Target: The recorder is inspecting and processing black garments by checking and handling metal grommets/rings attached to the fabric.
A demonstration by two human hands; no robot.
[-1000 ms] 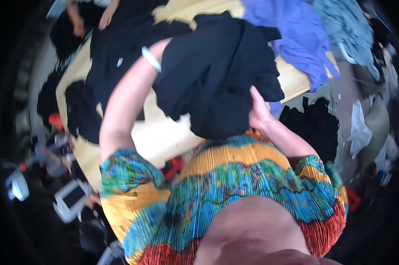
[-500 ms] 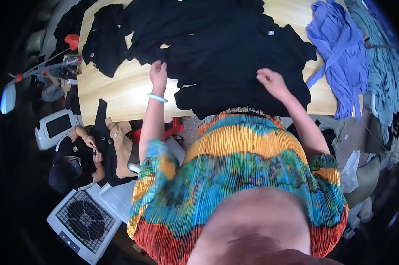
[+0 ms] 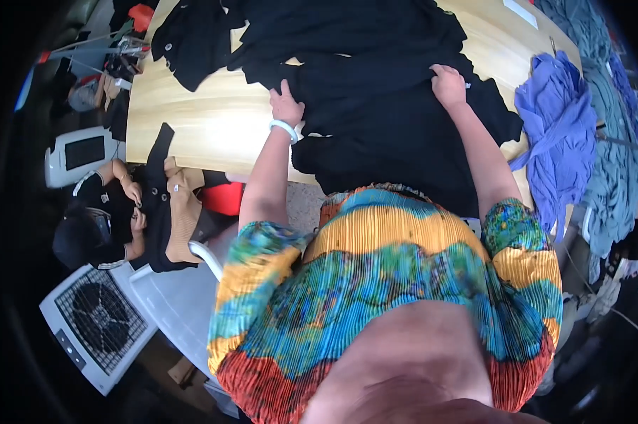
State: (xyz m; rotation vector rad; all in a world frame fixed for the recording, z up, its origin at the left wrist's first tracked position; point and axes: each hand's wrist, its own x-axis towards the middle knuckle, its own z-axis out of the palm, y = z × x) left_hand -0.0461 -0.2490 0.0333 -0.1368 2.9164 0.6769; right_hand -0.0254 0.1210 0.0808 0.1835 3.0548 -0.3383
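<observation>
Black knitted garments (image 3: 382, 106) lie spread and overlapping across the wooden table (image 3: 192, 131) in front of me. My left hand (image 3: 287, 107), with a pale bangle (image 3: 284, 129) on its wrist, is at the left edge of the nearest black piece, its fingers apart. Farther right, my right hand (image 3: 448, 86) rests over the same dark cloth with its fingers curled down. What lies under those fingertips is hidden. Beside that hand, a small white tag (image 3: 467, 85) shows on the fabric.
A purple garment (image 3: 556, 127) hangs over the table's right edge, beside blue-green cloth (image 3: 616, 169). At the left, a co-worker's hands (image 3: 137, 205) work at a black and tan garment (image 3: 181, 212). A white fan unit (image 3: 103, 321) stands below, near a grey-white chair (image 3: 185, 300).
Both my hands have moved farther over the table. The left one has gone from closed fingers to spread ones at the cloth's edge. The whole view has shifted.
</observation>
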